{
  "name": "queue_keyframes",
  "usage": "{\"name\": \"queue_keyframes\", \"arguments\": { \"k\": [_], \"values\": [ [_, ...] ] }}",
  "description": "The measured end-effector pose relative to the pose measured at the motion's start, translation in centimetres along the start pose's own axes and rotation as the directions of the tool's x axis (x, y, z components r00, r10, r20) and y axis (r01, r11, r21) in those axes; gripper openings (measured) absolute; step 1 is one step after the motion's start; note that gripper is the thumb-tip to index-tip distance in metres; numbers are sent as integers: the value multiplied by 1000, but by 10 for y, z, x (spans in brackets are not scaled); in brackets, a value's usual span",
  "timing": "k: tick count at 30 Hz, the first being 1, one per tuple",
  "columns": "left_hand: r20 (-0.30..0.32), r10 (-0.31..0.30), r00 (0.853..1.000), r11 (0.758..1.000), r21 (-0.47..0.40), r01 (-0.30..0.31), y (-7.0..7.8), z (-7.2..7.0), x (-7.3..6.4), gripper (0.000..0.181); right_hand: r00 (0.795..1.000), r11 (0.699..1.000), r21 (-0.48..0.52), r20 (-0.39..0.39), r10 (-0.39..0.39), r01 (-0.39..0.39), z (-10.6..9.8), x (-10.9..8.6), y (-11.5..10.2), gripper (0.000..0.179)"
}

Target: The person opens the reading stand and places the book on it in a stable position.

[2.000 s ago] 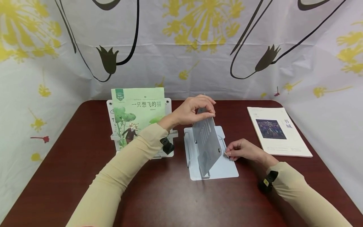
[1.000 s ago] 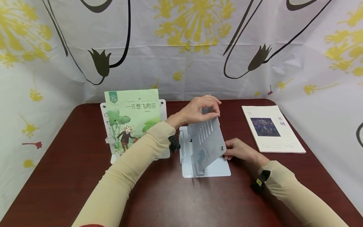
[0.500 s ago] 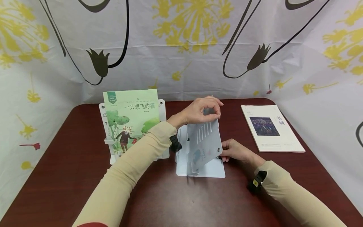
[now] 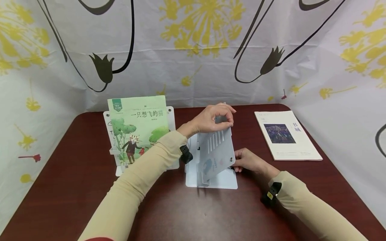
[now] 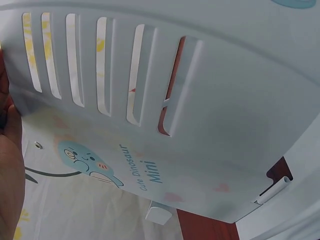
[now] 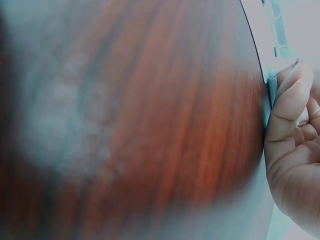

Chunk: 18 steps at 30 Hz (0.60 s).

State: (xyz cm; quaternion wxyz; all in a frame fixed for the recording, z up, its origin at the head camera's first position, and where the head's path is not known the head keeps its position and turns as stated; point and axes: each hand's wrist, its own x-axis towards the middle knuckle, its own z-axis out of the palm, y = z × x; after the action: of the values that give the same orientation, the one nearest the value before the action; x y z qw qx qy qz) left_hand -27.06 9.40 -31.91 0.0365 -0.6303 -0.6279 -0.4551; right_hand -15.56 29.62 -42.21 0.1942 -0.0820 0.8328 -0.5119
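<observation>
A light-grey metal book stand is partly unfolded at the table's middle, its slotted panel [image 4: 217,154] raised at a slant above the flat base [image 4: 224,180]. My left hand [image 4: 211,117] pinches the panel's upper edge between thumb and fingers. In the left wrist view, long slots and a blue dinosaur print [image 5: 80,155] show on the panel [image 5: 225,125]. My right hand [image 4: 250,160] is at the stand's right side, its fingertips partly hidden behind the panel's corner. The right wrist view has this hand [image 6: 295,135] with thumb and fingers together at the stand's edge; what they pinch is unclear.
To the left, a green picture book [image 4: 141,130] leans upright on another white stand [image 4: 172,117], partly covered by my left forearm. A white magazine [image 4: 287,135] lies flat at the right. A patterned cloth [image 4: 193,83] hangs behind the dark red table [image 4: 75,187].
The panel has swung rightward with my left hand, showing more of its printed face. The base has slid slightly left. My right fingertips have gone in behind the panel's corner. The head view has shifted.
</observation>
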Motion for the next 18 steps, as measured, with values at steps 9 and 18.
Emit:
{"name": "queue_keyframes", "arguments": {
  "k": [9,18],
  "values": [
    [-11,6,1000,1000,3,-6,0,2,-1,7,1000,1000,11,3,-5,5,2,-2,-2,18],
    [-16,14,1000,1000,9,-13,-1,3,0,7,1000,1000,16,13,-18,17,2,-3,-1,16]
  ]
}}
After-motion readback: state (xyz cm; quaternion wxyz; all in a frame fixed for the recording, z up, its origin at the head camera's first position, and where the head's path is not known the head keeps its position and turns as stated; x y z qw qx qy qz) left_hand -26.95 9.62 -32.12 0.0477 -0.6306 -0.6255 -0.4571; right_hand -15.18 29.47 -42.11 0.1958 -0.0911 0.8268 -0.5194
